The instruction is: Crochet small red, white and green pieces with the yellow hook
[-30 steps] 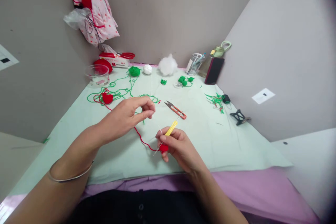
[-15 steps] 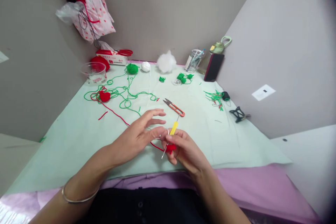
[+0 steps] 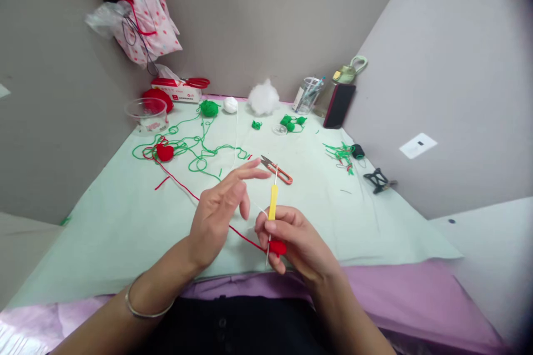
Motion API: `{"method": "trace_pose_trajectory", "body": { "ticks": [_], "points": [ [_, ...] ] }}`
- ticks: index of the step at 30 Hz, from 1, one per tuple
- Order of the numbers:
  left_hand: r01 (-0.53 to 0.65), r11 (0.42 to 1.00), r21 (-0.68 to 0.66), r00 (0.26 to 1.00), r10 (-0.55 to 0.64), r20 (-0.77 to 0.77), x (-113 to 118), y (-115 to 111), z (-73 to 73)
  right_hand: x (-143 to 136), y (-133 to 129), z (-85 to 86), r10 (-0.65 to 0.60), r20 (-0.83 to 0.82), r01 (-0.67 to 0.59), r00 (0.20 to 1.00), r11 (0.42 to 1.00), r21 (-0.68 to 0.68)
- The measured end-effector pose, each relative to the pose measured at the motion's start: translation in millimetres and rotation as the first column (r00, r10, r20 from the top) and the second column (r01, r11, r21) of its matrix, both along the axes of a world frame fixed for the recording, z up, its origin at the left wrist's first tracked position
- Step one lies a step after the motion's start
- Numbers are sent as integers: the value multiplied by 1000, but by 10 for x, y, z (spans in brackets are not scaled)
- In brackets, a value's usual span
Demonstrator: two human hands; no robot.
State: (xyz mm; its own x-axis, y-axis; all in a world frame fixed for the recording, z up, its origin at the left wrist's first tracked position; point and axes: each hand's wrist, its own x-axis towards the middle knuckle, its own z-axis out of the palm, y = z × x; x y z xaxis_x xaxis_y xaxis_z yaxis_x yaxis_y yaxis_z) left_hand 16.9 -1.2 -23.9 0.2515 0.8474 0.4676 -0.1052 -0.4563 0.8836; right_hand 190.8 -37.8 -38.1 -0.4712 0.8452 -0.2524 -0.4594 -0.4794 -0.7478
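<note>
My right hand (image 3: 300, 238) is closed around a crochet hook with a yellow handle (image 3: 273, 202), which stands nearly upright with one metal end pointing away and the other toward me. In the same hand, a small red crocheted piece (image 3: 277, 248) sits against the fingers. Red yarn (image 3: 245, 237) runs from that piece leftward, passing behind my left hand (image 3: 219, 213). The left hand hovers to the left of the hook with its fingers apart. A thin white yarn (image 3: 260, 209) stretches between the two hands; whether the left fingers touch it is unclear.
Orange-handled thread snips (image 3: 285, 176) lie just beyond the hook. Loose green yarn (image 3: 200, 163) tangles at left around a red piece (image 3: 165, 152). Along the back stand a clear tub (image 3: 147, 116), a green yarn ball (image 3: 209, 108), white stuffing (image 3: 264, 97) and a phone (image 3: 340, 106).
My left hand has turned and drawn back left, away from the right hand, with its wrist closer to the middle. The hook has tipped more upright, and the red piece sits slightly lower.
</note>
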Motion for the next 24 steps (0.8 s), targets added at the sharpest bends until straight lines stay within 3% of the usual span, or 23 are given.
{"method": "trace_pose_trajectory", "body": {
  "ticks": [1,3,5,7,9,11,12,14,16,20,22,24],
  "points": [
    [-23,986,164,992,43,-120,-50,17,-11,0,7,5,-13,-4,13,1000,1000,9],
    [-37,898,439,943,177,-283,-117,41,-31,-10,18,15,-40,-12,40,999,999,29],
    [-61,850,524,907,266,-326,-119,34,-47,-32,27,22,-56,-11,56,998,997,51],
    [-99,918,385,931,222,-291,-67,-9,-57,-57,33,18,-68,-1,68,998,995,74],
    [-70,994,85,982,84,-169,1,-64,-59,-73,37,2,-86,5,85,996,992,99],
    [-1,981,-194,1000,3,12,44,-95,-58,-75,36,-18,-117,-2,117,993,986,119],
    [9,961,-278,995,19,96,50,-95,-58,-70,33,-25,-138,-8,138,990,982,129],
    [-27,933,-359,974,105,201,34,-65,-59,-54,24,-29,-189,-24,191,982,969,157],
    [-71,923,-378,966,158,205,7,-21,-59,-38,11,-17,-228,-56,235,972,950,208],
    [-2,918,-397,990,57,127,39,-5,-53,-35,-15,21,-266,-110,288,958,884,367],
    [45,895,-444,990,21,143,103,-44,-54,-48,-26,23,-356,-91,354,930,801,483],
    [84,861,-501,981,15,191,172,-96,-61,-67,-34,8,-508,-47,426,860,664,614]
  ]
}}
